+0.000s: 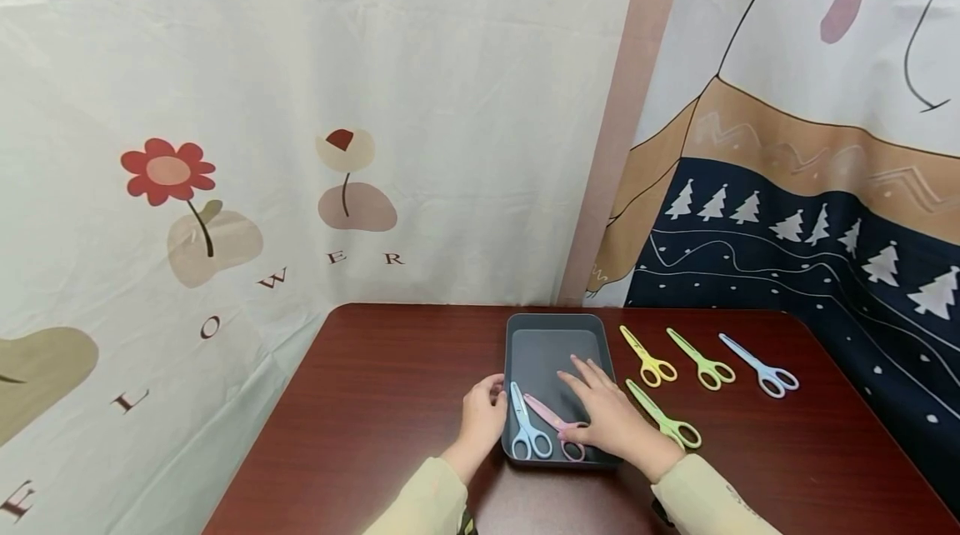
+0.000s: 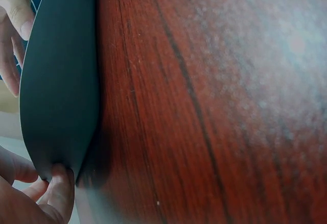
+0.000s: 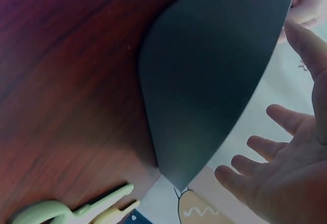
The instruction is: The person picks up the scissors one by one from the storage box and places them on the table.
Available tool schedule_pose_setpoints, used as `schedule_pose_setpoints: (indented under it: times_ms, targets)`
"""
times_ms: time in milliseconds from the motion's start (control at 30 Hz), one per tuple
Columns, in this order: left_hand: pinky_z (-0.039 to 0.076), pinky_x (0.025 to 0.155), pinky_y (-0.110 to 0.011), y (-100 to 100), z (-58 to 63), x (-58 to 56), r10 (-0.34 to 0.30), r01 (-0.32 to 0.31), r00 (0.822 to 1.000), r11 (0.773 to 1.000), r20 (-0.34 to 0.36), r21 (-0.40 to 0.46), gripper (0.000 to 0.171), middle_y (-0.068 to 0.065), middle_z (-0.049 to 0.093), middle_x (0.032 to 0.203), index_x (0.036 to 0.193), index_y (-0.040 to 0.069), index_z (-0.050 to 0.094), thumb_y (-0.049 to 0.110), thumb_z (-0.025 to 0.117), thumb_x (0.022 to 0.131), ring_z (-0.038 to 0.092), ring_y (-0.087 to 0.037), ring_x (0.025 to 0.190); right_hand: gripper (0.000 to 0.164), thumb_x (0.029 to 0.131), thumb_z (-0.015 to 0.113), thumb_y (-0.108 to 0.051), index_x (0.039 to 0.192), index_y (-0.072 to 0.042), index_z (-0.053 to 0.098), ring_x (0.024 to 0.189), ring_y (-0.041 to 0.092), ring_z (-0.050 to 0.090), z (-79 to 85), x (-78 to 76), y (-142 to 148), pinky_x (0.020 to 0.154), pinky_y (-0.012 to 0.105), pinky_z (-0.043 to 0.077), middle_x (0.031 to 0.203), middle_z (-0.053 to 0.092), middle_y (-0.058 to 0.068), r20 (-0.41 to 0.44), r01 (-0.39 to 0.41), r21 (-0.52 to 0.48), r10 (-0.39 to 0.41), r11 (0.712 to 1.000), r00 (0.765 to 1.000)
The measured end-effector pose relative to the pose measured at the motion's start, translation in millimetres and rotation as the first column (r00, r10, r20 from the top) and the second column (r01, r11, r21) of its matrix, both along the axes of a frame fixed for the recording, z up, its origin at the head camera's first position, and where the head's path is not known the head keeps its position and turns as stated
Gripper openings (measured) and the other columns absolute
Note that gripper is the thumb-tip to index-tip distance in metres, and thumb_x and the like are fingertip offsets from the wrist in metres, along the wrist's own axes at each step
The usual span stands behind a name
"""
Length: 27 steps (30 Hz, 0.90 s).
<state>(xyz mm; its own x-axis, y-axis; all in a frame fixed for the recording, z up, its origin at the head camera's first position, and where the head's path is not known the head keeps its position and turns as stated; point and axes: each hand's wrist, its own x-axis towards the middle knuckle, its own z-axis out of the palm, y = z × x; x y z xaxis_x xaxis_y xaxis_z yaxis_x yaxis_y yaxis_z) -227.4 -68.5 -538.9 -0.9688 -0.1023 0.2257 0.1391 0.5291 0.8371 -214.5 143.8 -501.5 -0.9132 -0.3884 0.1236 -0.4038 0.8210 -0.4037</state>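
A dark grey rectangular tray (image 1: 555, 325) lies on the table, with light blue scissors (image 1: 531, 437) and pink scissors (image 1: 545, 412) in its near half. My left hand (image 1: 483, 418) is at the tray's left side; in the left wrist view its fingers (image 2: 62, 188) grip the tray wall. Over the tray's right part, my right hand (image 1: 603, 414) has its fingers spread, thumb close to the pink scissors' handles and partly covering them. Whether the thumb touches them I cannot tell. The right wrist view shows nothing held in those fingers (image 3: 271, 147).
Right of the tray lie yellow scissors (image 1: 639, 349), green scissors (image 1: 690, 352) and blue scissors (image 1: 753, 362). Nearer, another green pair (image 1: 660, 414) is partly behind my right wrist. The brown wooden table (image 1: 375, 402) ends at a printed curtain (image 1: 450, 143).
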Motion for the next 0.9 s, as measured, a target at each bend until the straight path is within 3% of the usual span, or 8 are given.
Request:
schedule_pose_setpoints:
  times_ms: [433, 667, 900]
  targets:
    - [0.054, 0.070, -0.029, 0.6, 0.2, -0.2, 0.001, -0.001, 1.000, 1.000, -0.001, 0.001, 0.024, -0.017, 0.067, 0.090, 0.108, -0.006, 0.065, -0.005, 0.058, 0.085, 0.066, -0.023, 0.079, 0.088, 0.060, 0.088, -0.037, 0.135, -0.010, 0.051, 0.133, 0.045, 0.033, -10.2, 6.0, -6.7, 0.099, 0.064, 0.035, 0.147, 0.037, 0.017, 0.007, -0.059, 0.028, 0.058, 0.998, 0.998]
    - [0.054, 0.070, -0.030, 0.8, -0.2, 0.1, 0.010, -0.010, 1.000, 1.000, 0.001, 0.004, 0.024, -0.015, 0.067, 0.090, 0.108, -0.005, 0.065, -0.006, 0.058, 0.085, 0.065, -0.023, 0.079, 0.082, 0.060, 0.088, -0.031, 0.130, -0.005, 0.054, 0.120, 0.039, 0.045, -12.0, 9.5, -8.4, 0.093, 0.054, 0.044, 0.132, 0.049, 0.018, 0.041, -0.073, 0.023, 0.072, 0.997, 0.997]
    - [0.054, 0.070, -0.031, 0.2, -1.5, -0.7, 0.018, -0.018, 1.000, 1.000, -0.008, 0.006, 0.024, -0.014, 0.067, 0.089, 0.107, -0.005, 0.065, -0.006, 0.059, 0.084, 0.066, -0.023, 0.079, 0.075, 0.059, 0.089, -0.030, 0.121, -0.002, 0.058, 0.107, 0.031, 0.049, -16.4, 8.3, -7.7, 0.087, 0.046, 0.049, 0.118, 0.052, 0.013, 0.038, -0.059, 0.049, 0.058, 0.997, 0.998]
